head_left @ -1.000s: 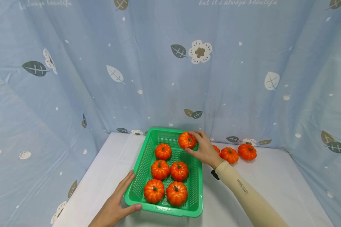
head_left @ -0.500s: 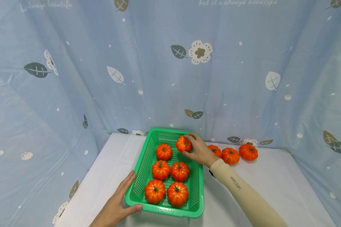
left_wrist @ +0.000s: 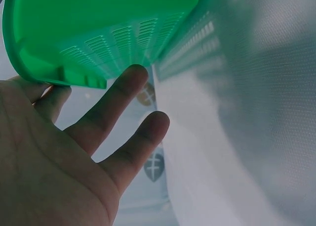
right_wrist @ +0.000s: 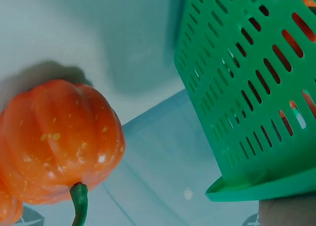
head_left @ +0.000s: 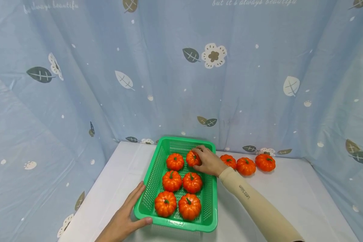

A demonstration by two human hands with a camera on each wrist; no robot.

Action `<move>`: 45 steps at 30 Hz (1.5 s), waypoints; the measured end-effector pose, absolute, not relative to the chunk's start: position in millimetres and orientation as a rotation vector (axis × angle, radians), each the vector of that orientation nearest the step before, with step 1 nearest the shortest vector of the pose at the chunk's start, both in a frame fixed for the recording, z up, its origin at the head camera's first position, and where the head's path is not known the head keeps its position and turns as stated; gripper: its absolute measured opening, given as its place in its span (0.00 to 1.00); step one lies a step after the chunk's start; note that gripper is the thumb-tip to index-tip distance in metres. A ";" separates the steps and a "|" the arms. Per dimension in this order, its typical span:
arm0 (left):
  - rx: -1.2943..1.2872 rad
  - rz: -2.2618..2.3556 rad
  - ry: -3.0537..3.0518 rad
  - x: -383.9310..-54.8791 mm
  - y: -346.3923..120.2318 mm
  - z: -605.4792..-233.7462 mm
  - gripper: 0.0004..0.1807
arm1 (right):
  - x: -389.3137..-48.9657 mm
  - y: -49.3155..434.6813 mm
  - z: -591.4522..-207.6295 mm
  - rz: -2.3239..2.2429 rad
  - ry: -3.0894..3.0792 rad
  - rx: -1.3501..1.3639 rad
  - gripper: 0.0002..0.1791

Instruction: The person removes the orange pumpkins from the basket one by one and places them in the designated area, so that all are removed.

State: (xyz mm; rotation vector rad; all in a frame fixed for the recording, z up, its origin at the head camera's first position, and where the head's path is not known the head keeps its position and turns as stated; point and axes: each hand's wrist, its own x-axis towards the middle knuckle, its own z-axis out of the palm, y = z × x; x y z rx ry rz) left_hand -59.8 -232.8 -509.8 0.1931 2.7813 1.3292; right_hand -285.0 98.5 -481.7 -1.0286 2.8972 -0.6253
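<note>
In the head view my right hand (head_left: 209, 162) reaches over the right rim of a green plastic basket (head_left: 150, 181) and grips a small orange pumpkin (head_left: 193, 158) low inside it, at the back right. Several more pumpkins sit in the basket in two columns, including a back-left pumpkin (head_left: 175, 162) and a front-right pumpkin (head_left: 189, 207). My left hand (head_left: 122, 215) rests at the basket's front-left corner, thumb along the front rim and fingers extended along the left side. The left wrist view shows these fingers (left_wrist: 111, 110) straight against the basket's outside.
Right of the basket, three pumpkins stand in a row on the white tabletop (head_left: 278, 195): one close to the basket (head_left: 229, 161), a middle one (head_left: 246, 166) and a far-right one (head_left: 265, 162). A blue patterned curtain (head_left: 169, 67) hangs behind and at both sides.
My right hand has moved down and slightly left, lowering the pumpkin from rim height into the back-right part of the basket. The left hand stays at the corner.
</note>
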 end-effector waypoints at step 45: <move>0.197 1.337 2.800 -59.6 -232.5 -513.0 0.56 | -283.0 93.2 -491.2 -0.475 3.032 -1.024 0.31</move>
